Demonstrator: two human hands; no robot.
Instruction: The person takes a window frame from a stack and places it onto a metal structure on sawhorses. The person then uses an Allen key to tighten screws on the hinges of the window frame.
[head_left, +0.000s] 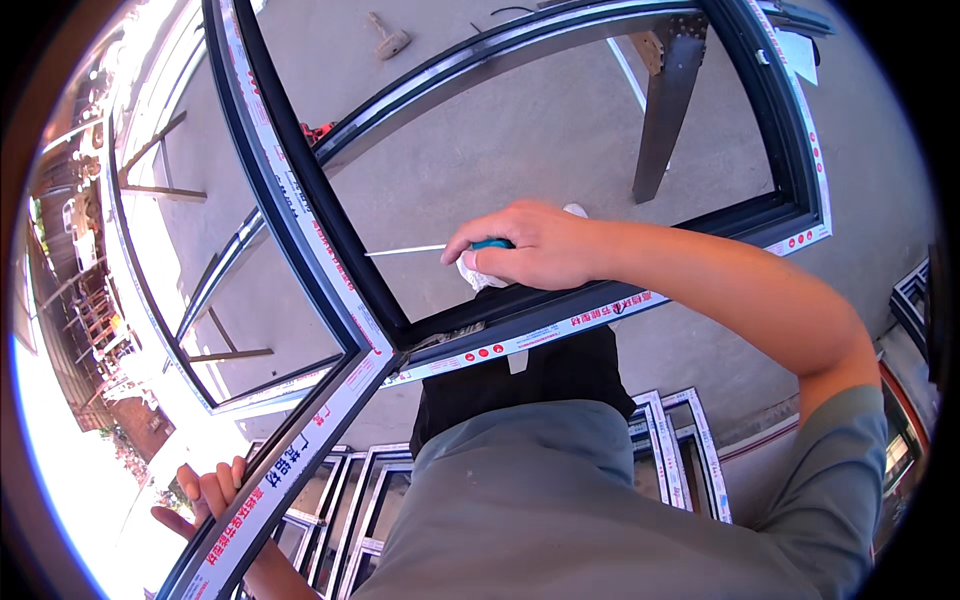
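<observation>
My right hand (535, 245) is closed round the teal handle of a screwdriver (410, 250). The thin shaft points left, its tip close to the inner side of a dark window frame (310, 205) covered in printed white protective film. Below that hand runs the frame's near bar (540, 333). At the lower left, my left hand (208, 490) grips the film-covered bar of the opened sash (300, 450), fingers curled over its far edge and forearm passing beneath. A small greyish metal piece (450, 335) lies in the near bar by the corner joint.
A curved bench rail (480, 55) and a metal leg (670, 110) stand under the frame. On the floor lies a mallet (388, 38); a red tool (318, 133) shows behind the frame. Several finished frames (690, 450) lie behind me. Another frame stands at left (150, 300).
</observation>
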